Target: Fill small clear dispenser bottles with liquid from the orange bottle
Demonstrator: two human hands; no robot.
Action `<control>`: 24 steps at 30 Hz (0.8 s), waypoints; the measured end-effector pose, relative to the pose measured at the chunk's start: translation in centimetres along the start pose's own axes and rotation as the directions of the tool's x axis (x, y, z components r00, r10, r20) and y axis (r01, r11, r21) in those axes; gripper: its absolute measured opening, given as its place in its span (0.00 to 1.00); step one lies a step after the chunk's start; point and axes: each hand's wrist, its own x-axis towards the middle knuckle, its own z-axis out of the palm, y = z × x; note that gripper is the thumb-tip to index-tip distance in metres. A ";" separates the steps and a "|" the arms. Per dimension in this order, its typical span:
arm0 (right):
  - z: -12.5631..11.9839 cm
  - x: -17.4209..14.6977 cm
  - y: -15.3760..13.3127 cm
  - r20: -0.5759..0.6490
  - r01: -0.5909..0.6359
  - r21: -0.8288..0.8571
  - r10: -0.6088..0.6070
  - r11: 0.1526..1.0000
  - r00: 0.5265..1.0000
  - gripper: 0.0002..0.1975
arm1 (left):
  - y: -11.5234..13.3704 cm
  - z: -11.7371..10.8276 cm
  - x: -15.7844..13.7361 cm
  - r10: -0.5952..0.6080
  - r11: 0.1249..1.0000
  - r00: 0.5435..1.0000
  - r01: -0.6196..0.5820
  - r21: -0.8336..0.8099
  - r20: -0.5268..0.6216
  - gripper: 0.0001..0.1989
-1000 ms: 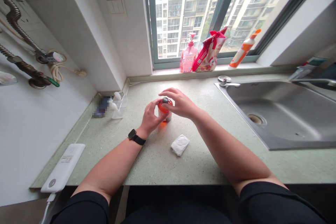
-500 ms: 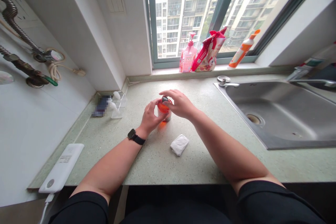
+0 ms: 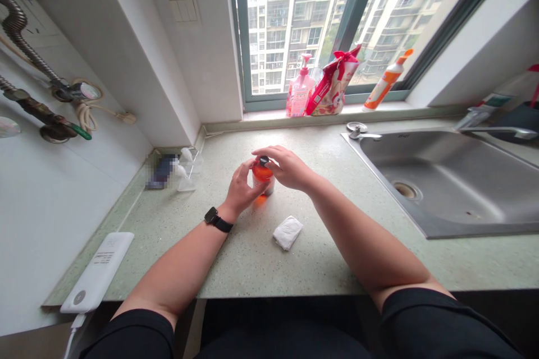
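An orange-red see-through bottle [image 3: 263,184] with a black cap [image 3: 264,161] stands upright on the speckled counter [image 3: 240,258]. My left hand [image 3: 243,186] is wrapped round the bottle's side, thumb across its front. From the right, my right hand [image 3: 288,167] reaches over the top, its thumb and fingers closed about the black cap. Part of the bottle's label is covered by my left thumb. Nearer to me on the counter lies a folded white tissue [image 3: 288,233], touched by neither hand.
A steel sink [image 3: 455,179] is set into the counter on the right. Clear plastic containers [image 3: 188,171] stand at the left wall, and a white power bank [image 3: 97,272] lies front left. A pink pump bottle [image 3: 300,92], a red bag [image 3: 332,87] and an orange-white bottle [image 3: 387,84] line the sill.
My right hand has shifted very slightly at the cap, its fingers a little to the left. My left hand and the bottle stay in place.
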 end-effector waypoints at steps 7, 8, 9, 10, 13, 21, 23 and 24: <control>-0.3 0.1 0.1 0.008 0.024 0.010 -0.024 1.000 1.000 0.24 | -0.1 0.0 0.0 0.005 1.000 1.000 -0.005 -0.006 0.014 0.31; -0.3 0.1 0.1 0.007 0.028 0.010 -0.028 1.000 1.000 0.24 | -0.1 0.1 0.0 0.004 1.000 1.000 -0.003 -0.007 0.014 0.31; -0.3 0.1 0.1 0.007 0.032 0.011 -0.032 0.999 0.999 0.24 | -0.2 0.1 0.0 0.003 1.000 1.000 -0.003 -0.007 0.011 0.31; -0.3 0.1 0.1 0.009 0.034 0.012 -0.034 0.999 0.999 0.24 | -0.2 0.1 0.0 0.003 1.000 1.000 -0.003 -0.008 0.010 0.31; -0.4 0.1 0.1 0.015 0.034 0.013 -0.034 0.999 0.999 0.25 | -0.3 0.2 0.0 0.010 1.000 1.000 -0.010 -0.015 0.009 0.31; -0.7 0.1 0.5 0.042 0.068 0.018 -0.069 0.998 0.997 0.28 | -0.4 0.1 0.1 0.018 0.999 0.998 -0.016 -0.048 0.055 0.30; -0.9 0.1 0.7 0.065 0.080 0.015 -0.081 0.997 0.995 0.29 | -0.5 0.1 0.1 0.021 0.999 0.998 -0.017 -0.050 0.067 0.31; -1.0 0.0 0.8 0.076 0.085 0.017 -0.086 0.996 0.993 0.28 | -0.6 0.1 0.1 0.024 0.998 0.997 -0.020 -0.053 0.073 0.31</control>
